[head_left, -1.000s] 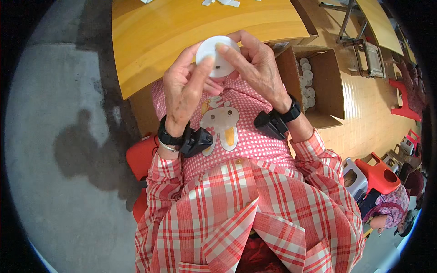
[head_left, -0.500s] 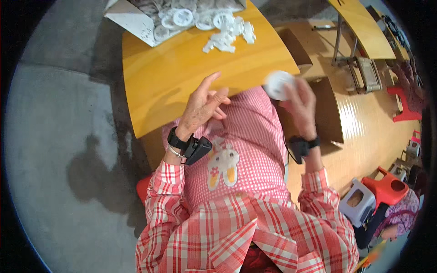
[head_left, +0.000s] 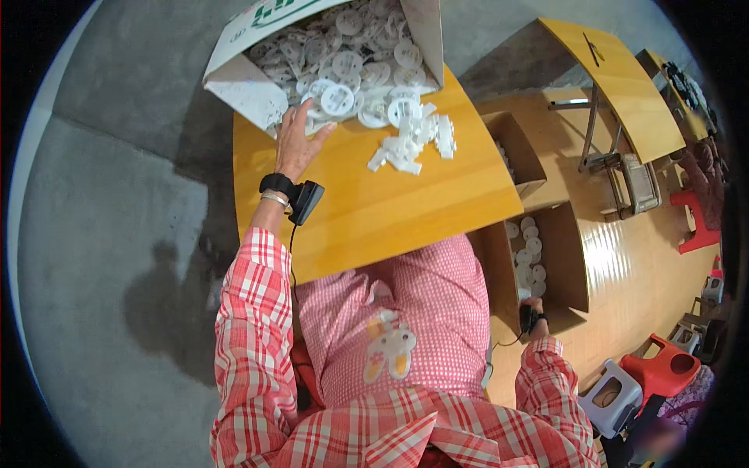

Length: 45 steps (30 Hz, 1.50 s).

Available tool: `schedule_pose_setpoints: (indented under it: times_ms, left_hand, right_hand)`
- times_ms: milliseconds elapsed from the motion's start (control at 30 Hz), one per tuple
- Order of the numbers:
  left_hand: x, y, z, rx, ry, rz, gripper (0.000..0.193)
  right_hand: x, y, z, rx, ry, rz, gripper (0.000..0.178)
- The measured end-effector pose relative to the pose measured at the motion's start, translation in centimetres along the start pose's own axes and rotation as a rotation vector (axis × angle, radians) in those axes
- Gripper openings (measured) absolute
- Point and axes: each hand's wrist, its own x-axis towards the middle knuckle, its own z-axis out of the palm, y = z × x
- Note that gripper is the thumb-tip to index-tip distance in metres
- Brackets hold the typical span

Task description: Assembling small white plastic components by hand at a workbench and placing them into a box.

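My left hand [head_left: 296, 147] reaches over the table [head_left: 390, 210] to the mouth of a tipped white cardboard box [head_left: 251, 92]. Its fingers and thumb are apart, with the fingertips at the near edge of a heap of round white plastic discs [head_left: 337, 100]. Whether they touch a disc is hard to see. Down at the right, my right hand [head_left: 535, 304] is lowered into an open brown carton [head_left: 566, 253] beside several white discs [head_left: 533, 246]. The black wrist device hides most of its fingers. Small translucent white plastic pieces [head_left: 413, 145] lie piled in front of the white box.
A second brown carton [head_left: 521, 152] stands beyond the first, against the table's right side. Farther right are another yellow table [head_left: 616, 86], a folded metal-framed chair [head_left: 636, 183], a grey stool [head_left: 611, 399] and red stools [head_left: 662, 370]. My lap under a pink checked apron [head_left: 406, 320] borders the table's near edge.
My left hand has moved forward from above my lap to the white box. My right hand, which held a white disc near the table corner, has gone down into the brown carton.
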Motion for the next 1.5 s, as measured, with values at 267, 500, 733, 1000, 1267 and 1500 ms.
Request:
schedule_pose_setpoints:
  times_ms: [267,500,733,1000,1267,1500]
  left_hand:
    - [4.3,-1.7,2.7,-0.029,-0.153,-0.113,0.091]
    - [5.4,-3.3,3.3,-0.072,-0.302,-0.265,0.099]
    - [5.2,-2.9,5.2,-0.189,-0.109,-0.211,0.079]
    - [2.5,-3.1,4.9,-0.376,-0.114,-0.370,0.037]
    - [-2.8,-2.2,3.4,-0.704,-0.254,-0.612,0.025]
    - [-7.1,0.3,0.0,-0.982,-0.142,-0.590,0.026]
  right_hand:
    - [-5.6,-11.6,3.9,-0.547,0.446,-0.417,0.017]
    - [-15.4,-30.9,33.3,-0.879,0.201,-1.370,0.015]
    - [-4.2,-35.0,52.3,-1.314,0.004,-1.517,0.059]
    - [-1.3,-33.5,56.9,-1.412,-0.009,-1.426,0.052]
    - [-3.8,-29.7,57.7,-1.449,-0.370,-1.661,0.042]
    - [-6.0,-30.9,54.8,-1.434,-0.370,-1.751,0.030]
